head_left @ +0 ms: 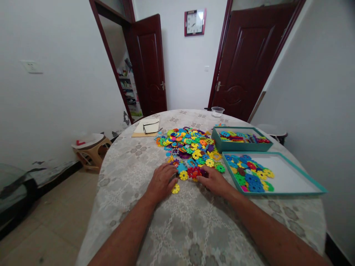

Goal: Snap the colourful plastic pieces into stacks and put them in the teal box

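Note:
A heap of colourful notched plastic building discs [191, 142] spreads over the patterned tablecloth in front of me. At its near left edge my left hand [163, 180] rests low on the table, fingers curved and thumb apart, with nothing seen in it. A yellow disc [175, 188] lies by its thumb, and another yellow disc [183, 175] sits just to the right. My right hand [213, 180] has its thumb and fingers around a dark purple disc [204, 173], partly hidden. Red gear-shaped pieces [193, 172] lie against those fingertips.
On the right, a teal-rimmed tray [294, 173] holds blue, yellow and green discs on its left side. Behind it stands a teal box [244, 146] with more pieces. Glasses [151, 128] lie on paper at the back left; a clear bowl [217, 111] is at the far edge.

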`<state>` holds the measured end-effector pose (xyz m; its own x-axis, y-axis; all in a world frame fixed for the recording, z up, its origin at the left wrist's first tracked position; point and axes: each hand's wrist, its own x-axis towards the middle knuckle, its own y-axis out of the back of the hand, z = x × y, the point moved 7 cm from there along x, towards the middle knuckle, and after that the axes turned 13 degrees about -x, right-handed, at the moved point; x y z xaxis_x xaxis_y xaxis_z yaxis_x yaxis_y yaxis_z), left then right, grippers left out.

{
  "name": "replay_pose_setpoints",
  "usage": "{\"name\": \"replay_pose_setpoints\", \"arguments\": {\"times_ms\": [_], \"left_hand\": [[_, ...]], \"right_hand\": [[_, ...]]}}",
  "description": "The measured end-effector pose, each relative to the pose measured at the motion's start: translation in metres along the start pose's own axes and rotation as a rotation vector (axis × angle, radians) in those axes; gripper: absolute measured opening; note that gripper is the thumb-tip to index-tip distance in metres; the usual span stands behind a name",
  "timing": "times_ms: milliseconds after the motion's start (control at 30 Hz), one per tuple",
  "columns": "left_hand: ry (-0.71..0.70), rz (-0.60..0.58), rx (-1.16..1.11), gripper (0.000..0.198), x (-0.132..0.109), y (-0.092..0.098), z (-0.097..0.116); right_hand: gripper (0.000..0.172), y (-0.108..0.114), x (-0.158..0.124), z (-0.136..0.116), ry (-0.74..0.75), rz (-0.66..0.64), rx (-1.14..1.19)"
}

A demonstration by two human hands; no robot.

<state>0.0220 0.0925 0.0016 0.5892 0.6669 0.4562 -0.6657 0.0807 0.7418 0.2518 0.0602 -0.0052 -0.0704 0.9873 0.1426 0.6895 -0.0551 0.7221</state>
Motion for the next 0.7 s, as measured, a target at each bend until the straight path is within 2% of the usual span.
{"name": "replay_pose_setpoints", "arguments": {"times_ms": [133,300,400,533,600,700], "left_hand": [[-0.035,-0.01,-0.076,0.02,-0.001,0.002,0.007],[0.036,0.128,-0.198,0.021,0.001,0.015,0.016],[0.11,0.083,-0.286,0.033,0.006,0.01,0.026],[0.11,-0.012,-0.361,0.046,0.008,-0.006,0.038],[0.097,-0.028,-0.392,0.047,0.006,-0.012,0.039],[0.13,-0.007,-0.426,0.042,0.003,-0.012,0.03]], "right_hand": [[0.013,-0.001,0.0,0.006,-0.009,-0.019,0.034],[0.016,0.0,-0.001,0.007,-0.033,-0.025,0.057],[0.012,-0.001,-0.004,-0.005,0.026,-0.03,0.03],[0.021,-0.001,-0.012,-0.034,0.229,0.007,-0.026],[0.025,0.001,-0.015,-0.044,0.297,0.049,-0.026],[0.026,0.011,-0.017,-0.047,0.298,0.122,0.039]]}}
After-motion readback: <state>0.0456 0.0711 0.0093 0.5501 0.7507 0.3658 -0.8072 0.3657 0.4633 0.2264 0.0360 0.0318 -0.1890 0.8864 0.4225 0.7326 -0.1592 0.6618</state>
